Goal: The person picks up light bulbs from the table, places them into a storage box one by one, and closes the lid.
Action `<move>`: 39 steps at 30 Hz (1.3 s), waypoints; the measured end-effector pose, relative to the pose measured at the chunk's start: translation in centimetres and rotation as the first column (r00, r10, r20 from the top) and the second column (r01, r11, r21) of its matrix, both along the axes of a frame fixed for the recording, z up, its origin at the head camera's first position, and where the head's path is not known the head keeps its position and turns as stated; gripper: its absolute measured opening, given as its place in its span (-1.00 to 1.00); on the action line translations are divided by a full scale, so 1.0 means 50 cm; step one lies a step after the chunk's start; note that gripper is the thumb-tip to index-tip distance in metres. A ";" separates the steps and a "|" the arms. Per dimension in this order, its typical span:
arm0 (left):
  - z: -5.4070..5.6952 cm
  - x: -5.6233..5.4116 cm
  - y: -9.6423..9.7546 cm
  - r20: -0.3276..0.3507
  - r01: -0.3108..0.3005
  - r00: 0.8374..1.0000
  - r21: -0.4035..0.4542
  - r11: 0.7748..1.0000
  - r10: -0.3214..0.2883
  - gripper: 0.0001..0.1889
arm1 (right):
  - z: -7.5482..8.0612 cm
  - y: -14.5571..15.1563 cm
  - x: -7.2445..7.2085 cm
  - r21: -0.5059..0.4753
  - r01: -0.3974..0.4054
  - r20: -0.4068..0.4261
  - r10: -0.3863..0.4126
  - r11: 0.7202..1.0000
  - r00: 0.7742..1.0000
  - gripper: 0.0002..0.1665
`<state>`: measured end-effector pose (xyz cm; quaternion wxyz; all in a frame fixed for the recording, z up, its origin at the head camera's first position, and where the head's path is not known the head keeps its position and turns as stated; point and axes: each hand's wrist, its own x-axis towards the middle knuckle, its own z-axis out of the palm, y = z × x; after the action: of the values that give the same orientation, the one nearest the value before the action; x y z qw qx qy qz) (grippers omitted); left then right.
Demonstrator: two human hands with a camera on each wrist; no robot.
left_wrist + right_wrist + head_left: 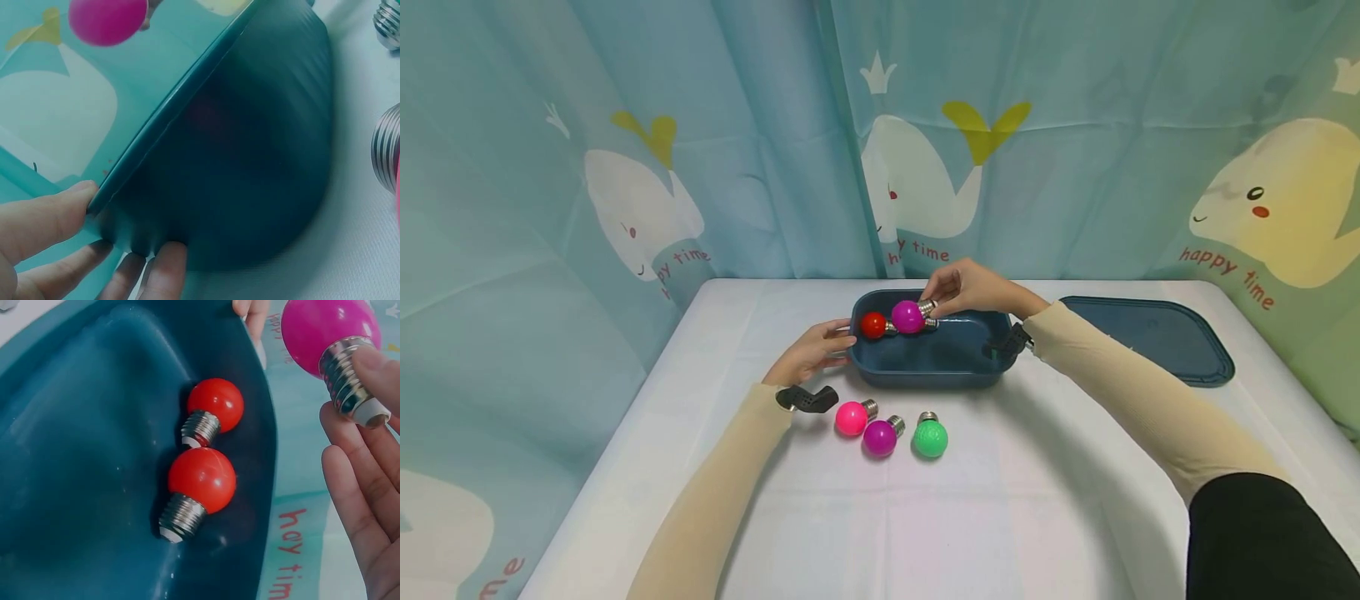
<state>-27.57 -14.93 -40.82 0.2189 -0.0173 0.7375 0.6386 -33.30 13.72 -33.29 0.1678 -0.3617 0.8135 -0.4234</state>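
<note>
My right hand [973, 287] pinches a magenta light bulb [907, 317] by its metal screw base, thumb on one side and fingers on the other. The bulb hangs over the dark blue box [925, 380], globe pointing left. Inside the box lie two red light bulbs, one [215, 403] close to the other [203, 481]; the held bulb mostly hides one of them in the head view. At the box's left end, my left hand [812, 350] holds the wall, with the thumb [53, 215] at the rim and the other fingers against the outside.
In front of the box, a pink bulb [852, 418], a purple bulb [879, 438] and a green bulb [930, 439] lie on the white tabletop [1000, 517]. A flat dark blue lid [1150, 337] lies to the right. Whale-print curtains [775, 167] hang behind.
</note>
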 end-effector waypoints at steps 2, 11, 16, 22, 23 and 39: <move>0.000 0.000 -0.001 0.002 -0.002 1.000 0.000 1.000 0.002 -0.37 | -0.007 -0.007 -0.005 -0.008 -0.011 0.006 0.011 1.000 1.000 -0.73; -0.002 0.000 -0.003 0.005 -0.004 1.000 0.002 1.000 0.004 -0.37 | -0.035 -0.031 -0.021 -0.014 -0.023 0.041 0.024 1.000 0.999 -0.74; -0.003 -0.003 -0.001 0.009 -0.008 1.000 0.014 1.000 0.008 -0.36 | -0.046 -0.041 -0.024 0.001 -0.028 0.028 0.028 1.000 0.999 -0.74; -0.007 -0.008 -0.001 0.008 -0.010 1.000 0.014 1.000 0.010 -0.36 | -0.056 -0.052 -0.026 0.025 -0.030 0.052 0.029 0.999 0.998 -0.74; -0.007 -0.009 -0.001 0.008 -0.010 1.000 0.015 1.000 0.010 -0.36 | -0.058 -0.054 -0.026 0.030 -0.031 0.057 0.029 0.999 0.998 -0.74; -0.006 -0.008 -0.004 0.003 0.002 1.000 0.017 1.000 -0.002 -0.36 | -0.095 -0.097 -0.041 0.071 -0.122 -0.003 0.123 0.990 0.992 -0.79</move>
<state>-27.95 -15.15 -41.10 0.2206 -0.0156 0.7317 0.6447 -35.37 8.88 -38.06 0.2031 -0.4065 0.8048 -0.3819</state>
